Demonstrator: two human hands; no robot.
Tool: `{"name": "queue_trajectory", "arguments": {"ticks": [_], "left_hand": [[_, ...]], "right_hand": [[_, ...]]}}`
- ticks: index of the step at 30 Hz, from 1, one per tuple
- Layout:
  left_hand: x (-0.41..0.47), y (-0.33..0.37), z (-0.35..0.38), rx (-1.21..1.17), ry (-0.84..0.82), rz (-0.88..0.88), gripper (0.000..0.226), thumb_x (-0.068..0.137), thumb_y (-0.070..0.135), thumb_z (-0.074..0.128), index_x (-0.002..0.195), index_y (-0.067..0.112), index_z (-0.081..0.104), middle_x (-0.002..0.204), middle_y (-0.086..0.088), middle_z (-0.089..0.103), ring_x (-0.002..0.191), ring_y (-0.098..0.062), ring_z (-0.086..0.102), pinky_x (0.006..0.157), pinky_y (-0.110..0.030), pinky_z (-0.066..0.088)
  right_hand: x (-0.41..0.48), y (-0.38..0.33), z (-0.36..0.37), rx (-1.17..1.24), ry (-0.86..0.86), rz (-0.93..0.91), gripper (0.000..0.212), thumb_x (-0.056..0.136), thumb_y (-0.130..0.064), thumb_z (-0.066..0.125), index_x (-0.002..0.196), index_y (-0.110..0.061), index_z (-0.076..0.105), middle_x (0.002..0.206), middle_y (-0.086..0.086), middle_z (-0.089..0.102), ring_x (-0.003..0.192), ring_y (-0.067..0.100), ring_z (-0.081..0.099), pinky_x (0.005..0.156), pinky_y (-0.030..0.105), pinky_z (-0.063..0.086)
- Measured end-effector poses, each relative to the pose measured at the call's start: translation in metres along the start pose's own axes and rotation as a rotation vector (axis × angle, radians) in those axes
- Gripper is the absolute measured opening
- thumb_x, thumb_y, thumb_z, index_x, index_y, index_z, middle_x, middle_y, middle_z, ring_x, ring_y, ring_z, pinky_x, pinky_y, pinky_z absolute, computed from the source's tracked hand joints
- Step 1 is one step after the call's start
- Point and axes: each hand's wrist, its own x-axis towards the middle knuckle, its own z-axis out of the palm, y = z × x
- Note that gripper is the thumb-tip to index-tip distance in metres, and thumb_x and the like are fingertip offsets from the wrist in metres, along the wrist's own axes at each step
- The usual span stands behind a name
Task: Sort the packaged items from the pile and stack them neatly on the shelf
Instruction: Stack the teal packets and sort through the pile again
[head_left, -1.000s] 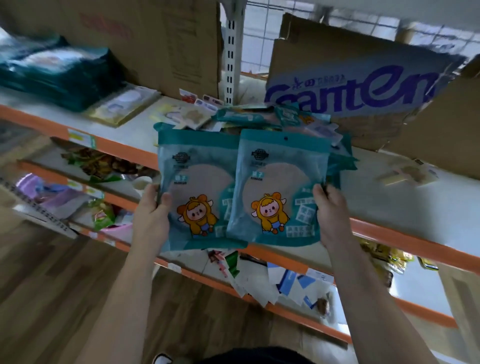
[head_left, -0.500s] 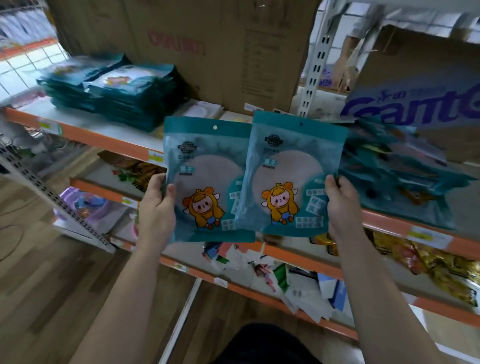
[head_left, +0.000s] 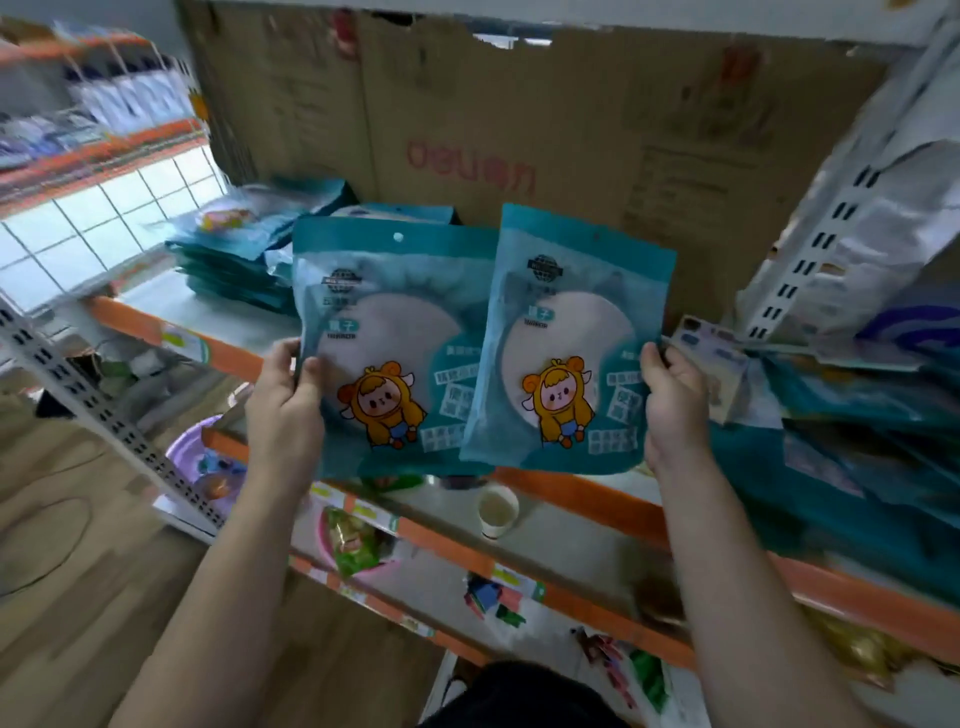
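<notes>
Holding two teal packets up side by side in front of the shelf (head_left: 218, 312), we have one in each hand. Our left hand (head_left: 283, 410) grips the left packet (head_left: 395, 332) at its lower left edge, thumb on the front face and fingers curled behind. Our right hand (head_left: 675, 410) pinches the right packet (head_left: 571, 322) at its lower right edge in the same way, thumb in front. Both packets are upright with their printed fronts toward us, each showing a cartoon child in a yellow hood, and the right packet's left edge overlaps the left packet's right side. Neither packet touches the shelf; both are held in the air just near of its orange rim. Behind the left packet, at the far left of the shelf, lies a stack (head_left: 234, 265) of like teal packets, flat on one another. To the right, a loose pile (head_left: 857, 415) of teal packets sprawls over the same shelf, blurred in our view. A large brown cardboard box (head_left: 519, 130) stands at the back of the shelf, behind the packets. Below our hands, a paper cup (head_left: 497, 512) stands upright on the lower shelf (head_left: 571, 530), and a purple basin (head_left: 192, 457) shows low on the left, above the wooden floor (head_left: 78, 545).
</notes>
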Motion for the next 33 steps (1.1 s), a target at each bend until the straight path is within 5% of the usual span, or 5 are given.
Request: {"name": "queue_trajectory", "arguments": {"ticks": [6, 15, 20, 26, 33], "left_hand": [[0.07, -0.023, -0.016, -0.018, 0.005, -0.012, 0.014, 0.102, 0.024, 0.042, 0.108, 0.019, 0.054, 0.079, 0.006, 0.057, 0.071, -0.011, 0.051, 0.063, -0.03, 0.043], [0.183, -0.053, -0.064, -0.044, -0.036, -0.04, 0.016, 0.091, 0.048, 0.045, 0.096, 0.04, 0.058, 0.092, -0.004, 0.064, 0.088, -0.035, 0.061, 0.079, -0.06, 0.052], [0.282, -0.059, -0.097, 0.022, -0.075, -0.05, 0.017, 0.091, 0.041, 0.045, 0.083, 0.032, 0.057, 0.08, 0.0, 0.06, 0.078, -0.025, 0.057, 0.076, -0.045, 0.047], [0.393, -0.085, -0.121, 0.22, -0.168, -0.036, 0.039, 0.081, 0.047, 0.044, 0.097, 0.017, 0.064, 0.096, -0.019, 0.066, 0.09, -0.037, 0.062, 0.086, -0.054, 0.051], [0.434, -0.087, -0.11, 0.528, -0.458, -0.037, 0.047, 0.093, 0.045, 0.061, 0.109, 0.001, 0.064, 0.097, -0.017, 0.062, 0.088, -0.032, 0.057, 0.067, -0.036, 0.041]], "right_hand": [[0.031, 0.009, 0.061, -0.028, -0.021, 0.014, 0.02, 0.103, -0.017, 0.045, 0.09, -0.013, 0.061, 0.084, 0.003, 0.066, 0.079, 0.02, 0.064, 0.077, 0.04, 0.054], [0.043, 0.022, 0.153, 0.009, 0.049, 0.068, 0.019, 0.102, -0.019, 0.046, 0.092, -0.012, 0.061, 0.081, 0.002, 0.069, 0.067, 0.011, 0.068, 0.059, 0.027, 0.056], [0.034, 0.033, 0.203, 0.046, 0.142, 0.039, 0.015, 0.101, -0.019, 0.049, 0.095, -0.012, 0.062, 0.073, -0.002, 0.07, 0.064, 0.012, 0.068, 0.056, 0.027, 0.056], [0.021, 0.048, 0.247, 0.039, 0.256, 0.021, 0.015, 0.1, -0.02, 0.051, 0.095, -0.012, 0.063, 0.082, 0.002, 0.071, 0.072, 0.015, 0.069, 0.063, 0.03, 0.057], [-0.002, 0.056, 0.262, 0.01, 0.363, 0.032, 0.015, 0.1, -0.023, 0.051, 0.1, -0.016, 0.064, 0.085, -0.002, 0.072, 0.074, 0.012, 0.071, 0.06, 0.028, 0.056]]}}
